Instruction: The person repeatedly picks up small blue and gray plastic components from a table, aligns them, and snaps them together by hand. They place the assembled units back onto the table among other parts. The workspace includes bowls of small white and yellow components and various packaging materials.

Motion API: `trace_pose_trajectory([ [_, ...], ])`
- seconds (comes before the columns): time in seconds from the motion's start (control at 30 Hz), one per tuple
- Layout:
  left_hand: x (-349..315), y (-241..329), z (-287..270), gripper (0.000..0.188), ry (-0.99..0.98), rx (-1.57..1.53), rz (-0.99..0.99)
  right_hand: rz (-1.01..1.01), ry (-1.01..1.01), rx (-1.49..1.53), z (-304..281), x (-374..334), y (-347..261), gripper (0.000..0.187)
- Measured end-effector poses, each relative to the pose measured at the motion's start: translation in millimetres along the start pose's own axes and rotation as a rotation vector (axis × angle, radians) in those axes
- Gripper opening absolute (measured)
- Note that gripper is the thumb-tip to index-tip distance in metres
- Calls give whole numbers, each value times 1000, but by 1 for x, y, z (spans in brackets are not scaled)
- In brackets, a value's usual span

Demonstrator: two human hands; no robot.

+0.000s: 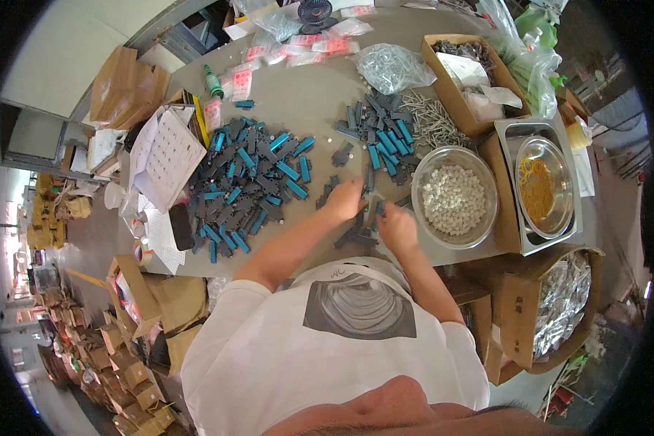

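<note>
My left hand [345, 200] is closed, its fingertips pinched at a small part I cannot make out. My right hand [397, 227] sits just to its right, fingers bent round a small blue-and-dark-grey plastic part [379, 208] that shows only partly. Several dark grey plastic parts [356, 235] lie on the table below and between both hands. To the left spreads a big pile of blue and dark grey plastic parts [247, 182]. A smaller pile of similar parts [391, 142] lies beyond my right hand. One loose dark part [342, 155] rests beyond my left hand.
A bowl [415, 190] of white pieces stands right of my right hand, with metal screws [432, 118] behind it. Further right are a metal bowl [520, 196] of yellow rings and a cardboard box [479, 128]. Papers [168, 160] and a phone [182, 226] lie left.
</note>
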State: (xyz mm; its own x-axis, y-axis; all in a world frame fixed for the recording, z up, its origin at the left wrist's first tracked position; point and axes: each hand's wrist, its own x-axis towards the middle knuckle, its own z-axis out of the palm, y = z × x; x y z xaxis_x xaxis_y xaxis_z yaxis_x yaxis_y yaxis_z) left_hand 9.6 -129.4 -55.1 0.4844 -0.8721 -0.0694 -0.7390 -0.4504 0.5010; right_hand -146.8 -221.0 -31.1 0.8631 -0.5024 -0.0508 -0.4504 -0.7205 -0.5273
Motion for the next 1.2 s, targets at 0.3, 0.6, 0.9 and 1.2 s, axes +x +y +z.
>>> trace_pose_trajectory([
  [0.3, -18, -43, 15, 30, 119, -90, -109, 161, -187, -103, 49, 24, -35, 39],
  [0.6, -107, -38, -41, 38, -89, -1644, -513, 62, -132, 372, 33, 7, -52, 20],
  [0.9, -148, -26, -64, 43, -165, -1749, -154, 284, -574, 1230, 29, -17, -106, 20],
  [1.2, -152, -29, -60, 24, 137, -1534, -189, 284, -256, 901, 32, -26, -139, 30],
])
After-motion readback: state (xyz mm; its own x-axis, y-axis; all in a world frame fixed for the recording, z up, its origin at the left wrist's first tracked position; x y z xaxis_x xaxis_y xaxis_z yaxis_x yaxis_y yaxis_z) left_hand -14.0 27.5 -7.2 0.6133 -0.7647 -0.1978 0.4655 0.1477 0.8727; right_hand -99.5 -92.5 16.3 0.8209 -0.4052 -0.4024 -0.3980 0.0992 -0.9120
